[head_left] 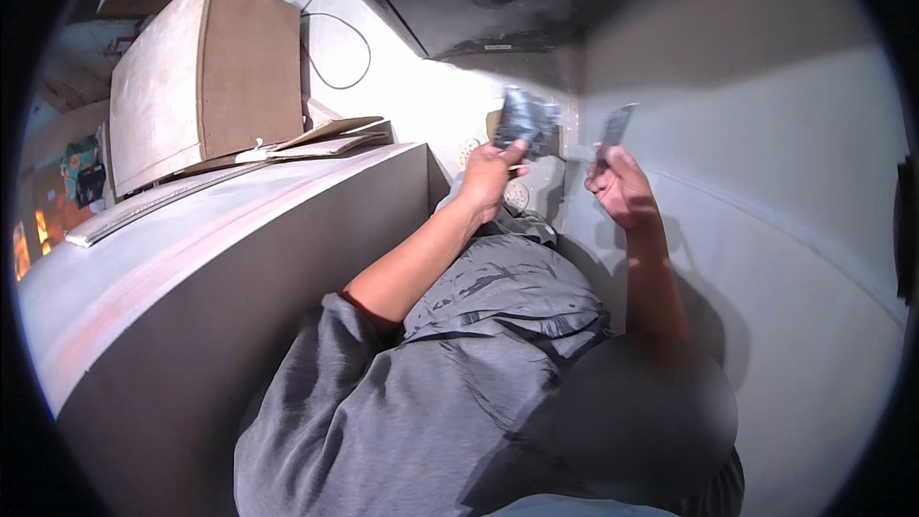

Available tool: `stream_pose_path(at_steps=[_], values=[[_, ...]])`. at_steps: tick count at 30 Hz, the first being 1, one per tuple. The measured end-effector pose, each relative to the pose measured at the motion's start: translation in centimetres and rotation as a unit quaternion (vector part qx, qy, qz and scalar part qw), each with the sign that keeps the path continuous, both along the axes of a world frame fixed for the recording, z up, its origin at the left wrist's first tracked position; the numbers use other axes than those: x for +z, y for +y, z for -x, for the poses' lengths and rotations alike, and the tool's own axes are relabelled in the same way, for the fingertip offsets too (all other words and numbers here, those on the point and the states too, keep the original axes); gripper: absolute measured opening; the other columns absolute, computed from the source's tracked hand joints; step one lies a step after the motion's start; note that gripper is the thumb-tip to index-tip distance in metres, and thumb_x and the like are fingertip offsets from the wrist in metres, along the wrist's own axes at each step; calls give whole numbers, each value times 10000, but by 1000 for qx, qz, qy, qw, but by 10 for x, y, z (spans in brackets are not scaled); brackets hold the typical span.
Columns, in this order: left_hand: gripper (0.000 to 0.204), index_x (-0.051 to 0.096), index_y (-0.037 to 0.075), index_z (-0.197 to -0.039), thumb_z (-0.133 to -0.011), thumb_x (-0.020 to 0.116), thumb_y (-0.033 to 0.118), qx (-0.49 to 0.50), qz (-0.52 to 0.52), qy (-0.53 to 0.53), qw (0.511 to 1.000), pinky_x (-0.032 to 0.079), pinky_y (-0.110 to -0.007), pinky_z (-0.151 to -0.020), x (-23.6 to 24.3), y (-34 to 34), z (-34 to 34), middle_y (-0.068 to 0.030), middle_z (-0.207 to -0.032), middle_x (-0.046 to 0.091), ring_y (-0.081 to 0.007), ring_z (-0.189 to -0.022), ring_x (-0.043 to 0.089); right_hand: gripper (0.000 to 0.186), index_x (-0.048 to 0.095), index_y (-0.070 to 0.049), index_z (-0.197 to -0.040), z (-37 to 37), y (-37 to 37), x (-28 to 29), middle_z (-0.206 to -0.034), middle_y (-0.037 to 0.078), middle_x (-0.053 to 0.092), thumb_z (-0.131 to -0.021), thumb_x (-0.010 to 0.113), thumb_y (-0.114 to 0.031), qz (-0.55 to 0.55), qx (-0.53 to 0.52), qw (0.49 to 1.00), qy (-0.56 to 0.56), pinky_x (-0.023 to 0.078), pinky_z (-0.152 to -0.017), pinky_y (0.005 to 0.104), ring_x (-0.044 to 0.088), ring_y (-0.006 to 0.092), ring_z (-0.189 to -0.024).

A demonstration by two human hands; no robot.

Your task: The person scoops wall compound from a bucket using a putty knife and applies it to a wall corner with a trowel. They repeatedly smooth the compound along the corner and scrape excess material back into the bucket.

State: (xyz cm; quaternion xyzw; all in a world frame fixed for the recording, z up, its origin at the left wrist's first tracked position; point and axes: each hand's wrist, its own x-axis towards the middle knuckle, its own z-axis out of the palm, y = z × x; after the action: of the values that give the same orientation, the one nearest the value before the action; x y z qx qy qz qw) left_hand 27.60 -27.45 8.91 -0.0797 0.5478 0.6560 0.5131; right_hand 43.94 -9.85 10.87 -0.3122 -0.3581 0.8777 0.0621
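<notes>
My left hand [490, 180] is closed on a crumpled grey-blue bundle [528, 121], blurred by motion; whether it is cloth or plastic I cannot tell. A short way to the right, my right hand [626, 190] is raised with its fingers closed. It grips the lower end of a thin, flat, dark grey piece [616, 124] that stands up from the fingers, its kind unclear. The two held things are apart. Below both hands lies the grey clothing [507, 287] I wear, with dark streaks on it.
A large cardboard box [249, 77] stands on a pale ledge [220, 196] at the left, beside flat cardboard pieces [330, 142]. A dark, shiny bulky object [479, 0] hangs over the far side. A pale wall [766, 191] runs along the right. A thin cable [369, 53] loops by the box.
</notes>
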Motion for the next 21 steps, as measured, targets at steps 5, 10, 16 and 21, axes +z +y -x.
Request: stream_pose_path(at_steps=[5,10,16,21], values=[[38,638,37,-976,-949,655,58,31,-21,29,999,519,-233,-667,21,15,46,-33,-850,671,-101,-710,607,143,585,-107,-1123,22,27,-22,-967,-39,630,-1012,588,-197,-4,-38,996,-83,435,-708,249,523,57,-781],[355,490,6,-1219,-907,634,-83,57,-46,98,992,574,-273,-685,17,2,65,-90,-975,668,-134,-740,636,157,589,-85,-1151,61,13,-16,-1032,-5,661,-1017,572,-165,23,37,999,-25,460,-705,239,579,78,-838],[503,341,41,-1440,-968,488,-53,67,-137,65,986,534,-297,-885,44,-16,54,-97,-1296,548,-167,-1119,590,189,626,-55,-1144,137,-24,-17,-1056,16,676,-980,638,-149,21,115,993,9,488,-709,221,601,72,-828],[572,307,29,-1505,-963,476,-36,-86,21,192,977,501,-292,-903,44,-63,46,-97,-1339,512,-169,-1112,585,232,615,-47,-1170,166,-22,-19,-1082,41,682,-999,613,-204,17,242,970,-17,509,-743,252,640,113,-864]])
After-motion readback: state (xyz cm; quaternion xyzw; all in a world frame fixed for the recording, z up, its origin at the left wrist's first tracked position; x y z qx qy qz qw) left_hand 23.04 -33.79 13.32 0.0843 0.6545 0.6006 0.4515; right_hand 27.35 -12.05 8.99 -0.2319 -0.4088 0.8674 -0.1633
